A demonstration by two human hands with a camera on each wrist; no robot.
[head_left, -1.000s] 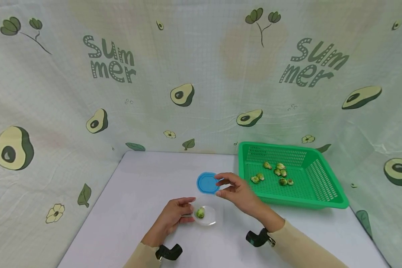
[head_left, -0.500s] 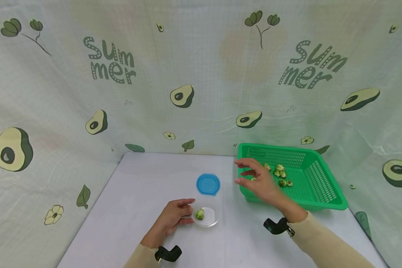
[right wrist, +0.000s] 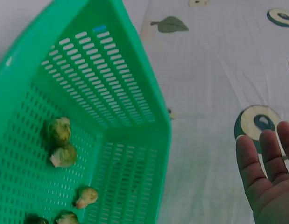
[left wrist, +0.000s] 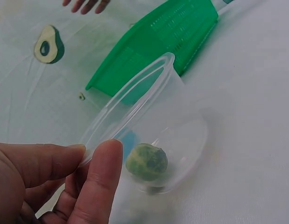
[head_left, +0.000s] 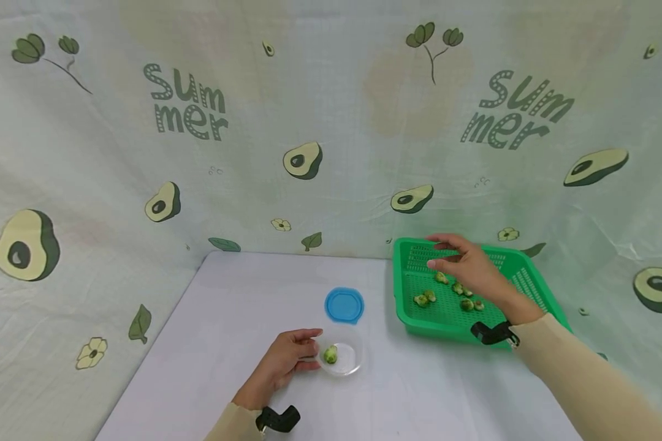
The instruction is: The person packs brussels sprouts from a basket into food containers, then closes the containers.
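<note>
My left hand (head_left: 289, 356) pinches the rim of a clear round plastic tub (left wrist: 186, 112) between thumb and finger. One green Brussels sprout (left wrist: 147, 162) lies on the bottom of the tub. Over the green perforated basket (head_left: 399, 294) is my right hand (head_left: 474, 269), its fingers relaxed and apart, holding nothing. Below it several Brussels sprouts (head_left: 467, 304) lie scattered on the basket floor, partly hidden by the hand and arm in the head view. In the right wrist view, a sprout pair (right wrist: 64, 155) sits near the basket's side wall.
A blue lid (head_left: 344, 305) lies flat on the white table (head_left: 243, 306) just beyond the tub. The basket stands at the table's right back. Behind the table hangs a cloth (head_left: 353, 122) printed with avocados.
My right hand has moved from beside the blue lid to the right and back, over the basket. My left hand stays at the tub with the sprout inside.
</note>
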